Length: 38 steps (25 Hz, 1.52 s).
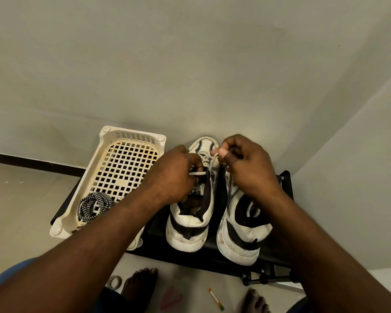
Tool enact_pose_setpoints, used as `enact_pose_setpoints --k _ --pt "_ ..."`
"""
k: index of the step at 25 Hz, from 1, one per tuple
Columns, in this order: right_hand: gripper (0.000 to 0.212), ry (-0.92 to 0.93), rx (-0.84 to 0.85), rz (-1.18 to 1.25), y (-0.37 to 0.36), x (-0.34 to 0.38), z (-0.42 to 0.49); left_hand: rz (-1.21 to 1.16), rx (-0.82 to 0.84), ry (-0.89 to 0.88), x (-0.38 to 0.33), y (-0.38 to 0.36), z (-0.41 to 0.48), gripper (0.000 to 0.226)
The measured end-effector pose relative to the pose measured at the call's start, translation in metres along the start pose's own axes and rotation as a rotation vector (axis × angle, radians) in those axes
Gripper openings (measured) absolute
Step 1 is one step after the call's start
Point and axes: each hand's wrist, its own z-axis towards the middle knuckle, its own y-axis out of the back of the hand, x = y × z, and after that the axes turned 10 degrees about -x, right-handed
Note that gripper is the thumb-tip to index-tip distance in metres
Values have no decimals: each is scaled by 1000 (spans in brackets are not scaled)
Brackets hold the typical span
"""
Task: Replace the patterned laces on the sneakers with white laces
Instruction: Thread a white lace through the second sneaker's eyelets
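Basket [107, 131] left of the sneakers [242, 236] holds coiled patterned laces [93, 205]. Left hand [174, 175] and right hand [248, 163] each pinch the white lace [198, 173], grip seemingly tight, over the left sneaker [190, 231].

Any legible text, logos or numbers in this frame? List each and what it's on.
"-7": tongue label of the left sneaker, partly hidden by the left hand; blurred, so the reading is unsure.
Strip on the floor: coloured bands, any print too small to read.
Basket and right sneaker: no text visible.
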Motion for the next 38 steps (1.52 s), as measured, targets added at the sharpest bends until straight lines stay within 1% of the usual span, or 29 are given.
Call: enact_pose_setpoints --k 2,3,4,5,6,7,9,10,11,12,14,15,16,17,20,21,22,23,24,25,26,27,28,29,31,32,34,35,38 --pt "14 -146 -3 434 8 12 -1 -16 -19 -15 -2 -1 0 18" --pt "17 -147 -7 515 11 15 0 0 -50 -34 -3 -2 -1 19" --pt "18 -100 -31 465 14 14 0 28 -106 -50 -3 -2 -1 22" --pt "17 -29 -55 304 16 11 2 57 -181 -45 -3 -1 -1 26" --pt "16 37 -53 66 17 6 4 68 -264 -9 -1 2 1 30" --pt "14 83 -1 -184 17 2 5 56 -333 53 1 5 2 33" --pt "12 93 240 -542 14 -5 4 -1 -352 195 5 7 6 42" --pt "12 87 351 -627 11 -7 3 -9 -305 247 6 7 7 48" --pt "13 93 404 -664 7 -7 1 0 -243 282 6 5 7 53" --pt "14 105 403 -662 6 -3 0 7 -186 302 5 3 6 59" --pt "18 137 323 -589 8 0 0 -8 -118 321 5 0 4 69" --pt "19 150 278 -505 10 0 1 -28 -98 325 6 -1 4 74" --pt "20 146 251 -346 12 0 2 -51 -75 327 7 0 4 78" --pt "20 126 247 -109 14 2 1 -73 -51 325 8 1 4 82" --pt "15 -24 341 881 27 15 -1 -80 4 294 8 3 5 87" --pt "15 -85 362 1084 32 20 -1 -70 11 286 8 3 5 82" --pt "15 -107 335 1104 36 24 -1 -58 11 279 8 3 5 74" --pt "16 -86 265 932 36 24 0 -49 9 274 8 3 5 64" --pt "19 -24 196 604 34 21 2 -44 7 272 9 3 5 55" --pt "26 35 152 184 31 15 2 -42 1 268 10 4 4 47" --pt "36 91 171 -210 25 9 1 -38 -7 262 10 4 4 41" --pt "45 139 238 -510 19 4 0 -26 -16 250 10 5 4 37" --pt "48 162 312 -681 12 0 -2 -8 -23 235 9 5 5 34" --pt "43 167 355 -733 7 -2 -4 4 -28 226 9 5 6 32" --pt "22 148 355 -667 2 -2 -4 7 -45 213 8 5 7 32" --pt "18 135 356 -625 1 -3 -3 7 -52 210 9 5 6 32" --pt "20 123 361 -535 2 -5 0 4 -52 222 9 5 6 32" --pt "18 102 352 -430 4 -4 0 -4 -46 238 9 5 6 32" --pt "9 -8 318 75 15 0 3 -10 -24 269 8 5 6 37"
